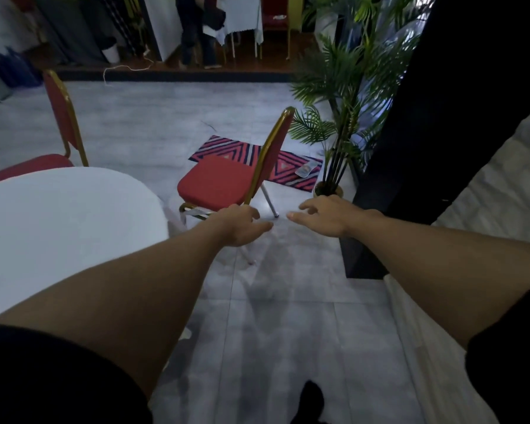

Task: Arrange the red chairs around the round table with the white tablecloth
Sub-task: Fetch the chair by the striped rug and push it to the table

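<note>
The round table with the white tablecloth (58, 215) fills the left of the head view. A red chair with a gold frame (218, 182) stands just right of it, its seat facing the table and its back toward the plant. A second red chair (62, 117) stands at the table's far side, its seat partly hidden by the cloth. My left hand (239, 224) reaches out in front of the nearer chair's seat edge, fingers apart, holding nothing. My right hand (322, 215) is stretched out to the right of that chair, fingers spread and empty.
A potted palm (337, 123) stands right behind the nearer chair, beside a dark pillar (441, 117). A red striped mat (291, 169) lies on the grey tile floor. A raised step (172, 75) at the back carries another clothed table, a red chair and a standing person (196, 32).
</note>
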